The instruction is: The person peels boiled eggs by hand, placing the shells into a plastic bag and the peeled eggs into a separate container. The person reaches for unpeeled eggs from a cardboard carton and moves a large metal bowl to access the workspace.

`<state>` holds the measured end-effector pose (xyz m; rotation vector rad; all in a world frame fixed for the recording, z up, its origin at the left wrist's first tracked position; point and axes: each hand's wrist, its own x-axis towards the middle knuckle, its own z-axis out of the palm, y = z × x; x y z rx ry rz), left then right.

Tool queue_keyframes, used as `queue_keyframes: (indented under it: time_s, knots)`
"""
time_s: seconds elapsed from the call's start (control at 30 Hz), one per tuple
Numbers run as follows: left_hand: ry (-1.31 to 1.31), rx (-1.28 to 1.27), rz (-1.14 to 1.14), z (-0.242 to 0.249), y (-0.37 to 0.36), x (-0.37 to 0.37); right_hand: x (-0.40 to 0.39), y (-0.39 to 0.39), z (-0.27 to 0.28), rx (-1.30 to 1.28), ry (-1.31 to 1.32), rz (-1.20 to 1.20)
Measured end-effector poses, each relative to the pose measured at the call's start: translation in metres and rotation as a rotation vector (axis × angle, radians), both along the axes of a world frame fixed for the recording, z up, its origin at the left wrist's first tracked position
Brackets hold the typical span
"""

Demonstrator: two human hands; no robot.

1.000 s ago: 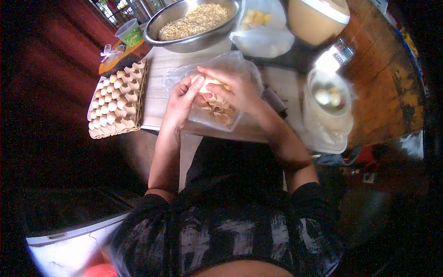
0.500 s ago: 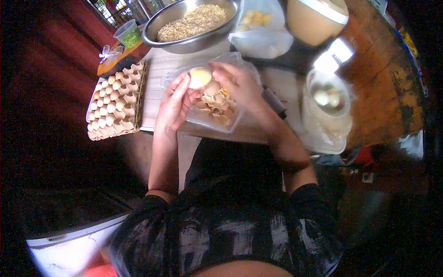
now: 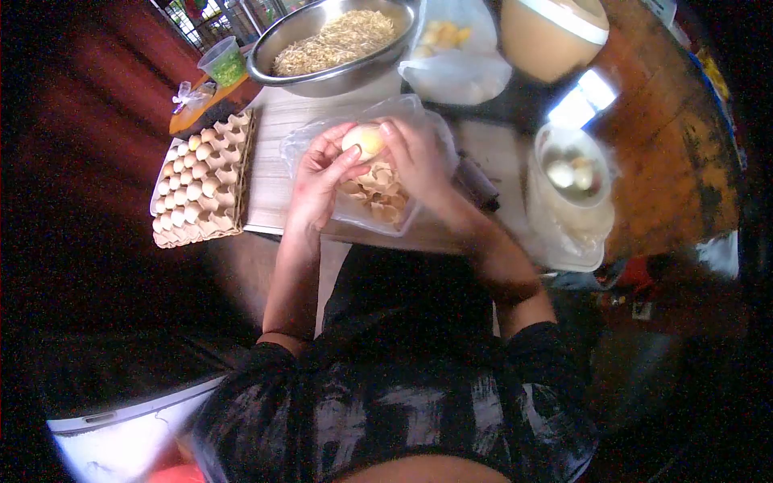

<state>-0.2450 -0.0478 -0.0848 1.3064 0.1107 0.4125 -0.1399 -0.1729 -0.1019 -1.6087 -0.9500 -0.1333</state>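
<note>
Your left hand (image 3: 322, 169) pinched the egg (image 3: 362, 142), its thumb pressed on the near side and its fingers curled around the left and far sides. Your right hand (image 3: 415, 157) closed in from the right, a fingertip touching the egg's upper edge; how far its other fingers were bent, you could not tell from this view.

The egg was above the clear plastic bag (image 3: 302, 145), over a heap of broken brown shells (image 3: 377, 193). This lay on a pale, wood-grained table (image 3: 270, 173), with a dark cylinder (image 3: 477, 183) just right of the bag. To the left was a carton (image 3: 225, 173), part filled with brown eggs (image 3: 187, 177). Beyond it stood a small clear tub (image 3: 221, 60) with something green inside. A steel bowl (image 3: 334, 83) of straw-coloured shreds was at the far side, next to a whitish bag (image 3: 455, 79) with yellowish pieces showing through, and a beige container (image 3: 547, 40). On the right, pale eggs (image 3: 561, 174) sat in a translucent bowl (image 3: 600, 157). A dark red curtain (image 3: 101, 105) hung at the left.

The egg looked smooth, rounded and pale yellow, partly covered by your fingers.
</note>
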Motion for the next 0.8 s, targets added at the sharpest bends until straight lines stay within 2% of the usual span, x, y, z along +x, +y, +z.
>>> queue_keyframes:
  time_s: [0.13,0.2,0.27,0.33,0.37,0.4,0.5,0.53,0.6,0.67,0.8]
  knots:
    - [0.065,-0.067,-0.019,0.003,0.000,-0.002,-0.002,0.004,-0.005,0.025,0.032,-0.079]
    - [0.075,-0.055,-0.024,0.001,0.000,-0.002,-0.003,0.003,-0.001,0.086,-0.069,-0.119]
    - [-0.010,-0.339,-0.143,-0.005,0.000,0.000,-0.004,0.003,-0.002,0.088,-0.102,-0.148]
    - [0.010,-0.420,-0.174,-0.006,0.001,0.003,-0.001,0.003,-0.005,0.091,-0.137,-0.178]
    - [0.034,-0.499,-0.204,-0.006,0.002,0.004,0.003,0.004,-0.009,0.055,-0.019,-0.121]
    - [0.035,-0.499,-0.206,-0.007,0.003,0.005,0.003,0.004,-0.006,0.017,0.100,-0.062]
    - [0.017,-0.510,-0.282,-0.008,0.005,0.004,-0.004,0.000,0.006,0.021,0.089,-0.019]
    - [0.043,-0.435,-0.210,-0.007,0.004,0.003,-0.004,0.000,0.007,0.022,0.088,-0.017]
    - [0.072,-0.359,-0.140,-0.003,-0.001,0.002,-0.005,-0.001,0.009,0.098,-0.083,-0.014]
    - [0.093,-0.316,-0.039,0.008,-0.012,0.000,-0.009,-0.002,0.013,0.100,-0.084,-0.013]
    - [0.139,-0.194,-0.049,0.005,-0.016,0.000,-0.006,0.002,0.006,0.113,-0.015,0.087]
